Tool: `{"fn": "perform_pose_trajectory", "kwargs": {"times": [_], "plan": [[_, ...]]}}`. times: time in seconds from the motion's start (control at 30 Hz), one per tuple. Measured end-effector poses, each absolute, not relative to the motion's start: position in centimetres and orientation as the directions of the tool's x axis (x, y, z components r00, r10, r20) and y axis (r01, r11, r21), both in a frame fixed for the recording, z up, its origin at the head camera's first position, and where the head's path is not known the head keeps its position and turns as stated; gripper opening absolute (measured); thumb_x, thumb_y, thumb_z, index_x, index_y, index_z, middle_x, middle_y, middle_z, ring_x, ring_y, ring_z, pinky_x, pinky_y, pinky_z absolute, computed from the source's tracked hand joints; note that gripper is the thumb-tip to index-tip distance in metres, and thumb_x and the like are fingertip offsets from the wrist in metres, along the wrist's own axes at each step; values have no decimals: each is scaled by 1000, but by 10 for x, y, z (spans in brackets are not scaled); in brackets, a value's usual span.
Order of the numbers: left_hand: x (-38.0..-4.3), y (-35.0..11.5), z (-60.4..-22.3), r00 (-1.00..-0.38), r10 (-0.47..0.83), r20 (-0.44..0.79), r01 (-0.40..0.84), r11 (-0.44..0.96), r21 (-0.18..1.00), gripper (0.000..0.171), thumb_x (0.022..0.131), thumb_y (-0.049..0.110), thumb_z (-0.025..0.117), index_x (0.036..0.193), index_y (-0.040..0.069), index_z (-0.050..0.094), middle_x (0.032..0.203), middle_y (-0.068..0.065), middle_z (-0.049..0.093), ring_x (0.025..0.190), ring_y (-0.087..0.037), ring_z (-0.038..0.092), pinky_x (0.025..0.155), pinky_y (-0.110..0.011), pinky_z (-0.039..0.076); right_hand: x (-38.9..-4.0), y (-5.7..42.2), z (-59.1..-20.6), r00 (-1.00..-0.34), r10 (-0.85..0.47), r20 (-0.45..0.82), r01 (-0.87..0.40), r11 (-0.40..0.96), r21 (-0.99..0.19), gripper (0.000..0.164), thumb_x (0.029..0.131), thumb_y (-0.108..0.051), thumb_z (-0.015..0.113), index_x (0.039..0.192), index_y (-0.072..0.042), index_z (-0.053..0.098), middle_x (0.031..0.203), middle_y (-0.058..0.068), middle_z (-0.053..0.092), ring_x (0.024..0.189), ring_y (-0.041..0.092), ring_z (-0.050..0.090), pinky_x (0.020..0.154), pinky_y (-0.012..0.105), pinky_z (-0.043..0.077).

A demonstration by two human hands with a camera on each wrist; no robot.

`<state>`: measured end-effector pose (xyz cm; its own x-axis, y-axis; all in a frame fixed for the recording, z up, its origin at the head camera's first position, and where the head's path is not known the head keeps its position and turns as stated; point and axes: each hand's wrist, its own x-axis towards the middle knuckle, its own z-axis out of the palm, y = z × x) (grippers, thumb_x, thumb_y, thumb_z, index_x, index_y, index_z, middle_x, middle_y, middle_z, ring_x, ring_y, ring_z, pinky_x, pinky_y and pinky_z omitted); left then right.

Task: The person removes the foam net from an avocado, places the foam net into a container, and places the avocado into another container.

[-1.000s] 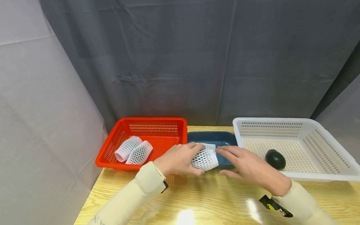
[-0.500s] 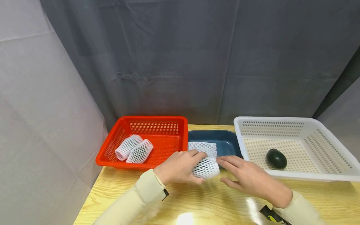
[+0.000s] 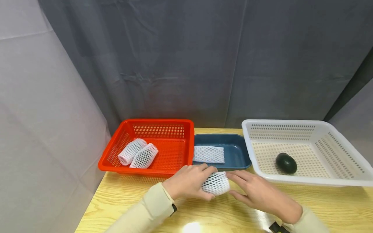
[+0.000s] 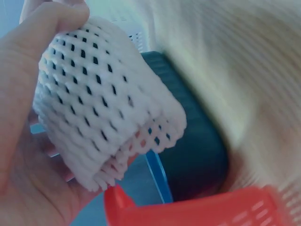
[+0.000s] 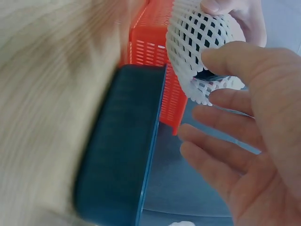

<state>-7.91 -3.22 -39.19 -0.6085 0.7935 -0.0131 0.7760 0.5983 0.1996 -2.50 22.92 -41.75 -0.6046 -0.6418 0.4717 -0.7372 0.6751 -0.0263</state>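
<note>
In the head view my left hand (image 3: 190, 183) grips a white foam net sleeve (image 3: 217, 183) above the table, just in front of the blue tray (image 3: 236, 149). A dark, smooth fruit (image 5: 207, 75), like an avocado, shows inside the sleeve's open end in the right wrist view. My right hand (image 3: 256, 191) is at that open end, fingers extended and spread, thumb and index fingertips at its edge. Several fingers of the left hand are hidden behind the sleeve. A flat foam net sleeve (image 3: 208, 154) lies in the blue tray.
Left of the tray, a red basket (image 3: 175, 149) holds two fruits in foam nets (image 3: 144, 156). A white basket (image 3: 300, 149) on the right holds a dark green avocado (image 3: 286, 163). A grey curtain (image 3: 180, 64) hangs behind the wooden table (image 3: 233, 220).
Both hands have moved toward the body with the netted fruit, from over the blue tray to in front of it. The flat sleeve in the tray has come into full view.
</note>
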Motion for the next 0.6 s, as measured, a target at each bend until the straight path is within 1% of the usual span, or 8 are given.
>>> {"fn": "perform_pose_trajectory", "kwargs": {"times": [0.13, 0.3, 0.43, 0.53, 0.6], "plan": [[-78, -30, -399, -606, 795, -23, 772, 595, 223, 65, 85, 56, 74, 139, 27, 54, 116, 6, 67, 83, -4, 60, 70, -17, 50, -24, 229, -422, -631, -632, 450, -722, 691, -40, 45, 84, -26, 85, 124, -8, 71, 118, 1, 74, 101, 16, 74, 82, 34, 64], [-77, -28, -413, -596, 803, -13, 783, 585, 213, 66, 84, 59, 75, 139, 28, 55, 114, 7, 68, 83, -3, 60, 69, -16, 48, -23, 230, -429, -634, -633, 445, -723, 689, -49, 40, 82, -16, 83, 120, -8, 72, 115, 1, 73, 99, 16, 73, 80, 34, 63], [-74, -27, -427, -585, 811, -9, 792, 573, 211, 68, 83, 61, 76, 139, 28, 56, 116, 7, 69, 84, -2, 62, 68, -15, 49, -22, 230, -436, -625, -623, 470, -724, 687, -52, 34, 83, -18, 82, 115, -8, 73, 112, 0, 73, 96, 15, 73, 79, 32, 63], [-71, -26, -434, -586, 810, -15, 787, 573, 227, 71, 82, 62, 77, 140, 27, 55, 122, 8, 69, 88, -3, 64, 70, -17, 51, -21, 230, -443, -615, -623, 484, -731, 680, -54, 29, 86, -21, 80, 112, -9, 73, 109, -2, 72, 93, 14, 73, 77, 29, 62], [-70, -26, -438, -589, 808, -21, 782, 576, 240, 72, 81, 63, 76, 141, 28, 55, 126, 9, 68, 91, -2, 64, 72, -17, 51, -21, 230, -446, -606, -627, 491, -739, 671, -56, 27, 86, -21, 80, 110, -10, 73, 107, -3, 72, 92, 13, 72, 76, 28, 62]]}}
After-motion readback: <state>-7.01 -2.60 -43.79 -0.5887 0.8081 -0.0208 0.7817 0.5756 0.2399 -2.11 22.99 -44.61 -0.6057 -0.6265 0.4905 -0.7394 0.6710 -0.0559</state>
